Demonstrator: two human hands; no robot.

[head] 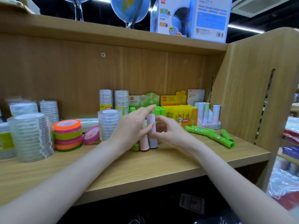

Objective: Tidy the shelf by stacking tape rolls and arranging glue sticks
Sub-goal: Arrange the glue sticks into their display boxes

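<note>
Glue-stick step in hand, tape looks mostly done. A small cluster of upright glue sticks sits mid-shelf: a pale lilac glue stick [152,131], a pink glue stick [144,141] and a green glue stick [135,146] touching side by side, bases on the shelf board [161,160]. Left hand [134,125] — fingers mostly straight, thumb pressed against the lilac stick's side, so steadying more than gripping. Right hand [168,128] — fingers curled loosely round toward the same stick from the other side; whether it actually pinches it, can't tell, fingertips blur.

Next move, prob: true up the cluster or shift the sticks into their display boxes behind — pastel ones belong w/ the white display tray [208,122] at right, green w/ the green box [145,101]. Needs a light two-sided hold; tall, narrow sticks tip easily.

Still loose: lying green glue sticks [210,135] near the right front, round, could roll toward the edge.

Room: bare board in front of the cluster up to the front lip; the yellow glue-stick box [182,113] just behind right, a clear tape stack [109,123] just beside left wrist, then the neon tape stack [68,135] w/ a pink tape roll [91,135] leaning by it, and the big clear tape stack [30,136] near the lip. Side panel [252,94] closes off the right.
</note>
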